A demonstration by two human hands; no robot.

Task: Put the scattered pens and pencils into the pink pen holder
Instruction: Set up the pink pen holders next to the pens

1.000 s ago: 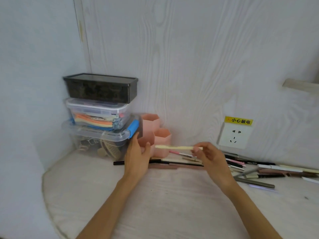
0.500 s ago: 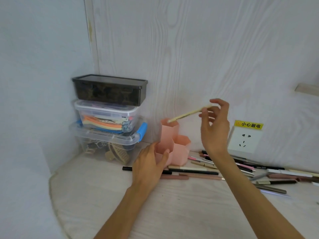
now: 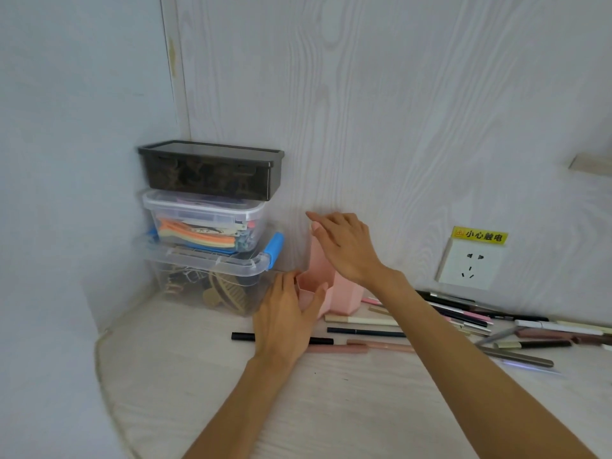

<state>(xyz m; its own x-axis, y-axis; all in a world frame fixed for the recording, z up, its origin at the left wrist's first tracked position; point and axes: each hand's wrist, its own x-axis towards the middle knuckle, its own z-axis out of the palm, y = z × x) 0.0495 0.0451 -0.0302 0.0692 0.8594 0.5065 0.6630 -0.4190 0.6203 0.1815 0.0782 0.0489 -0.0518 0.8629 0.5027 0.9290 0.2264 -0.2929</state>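
While steadied near bench's back-left corner:
Pink pen holder [image 3: 344,293]: gripped by left hand [image 3: 284,323].
Right hand [image 3: 347,246]: fingers spread, empty, above holder.
Pens [image 3: 463,321]: scattered along back edge.

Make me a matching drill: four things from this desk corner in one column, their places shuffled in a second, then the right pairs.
Things:
1. dark box
2. left hand
3. wall socket
4. right hand

Places:
A. on the wall, under a yellow warning label
B. top of the stack of boxes
C. over the tall back part of the pink pen holder
D. around the holder's low front cup

Pairs: 1-B, 2-D, 3-A, 4-C
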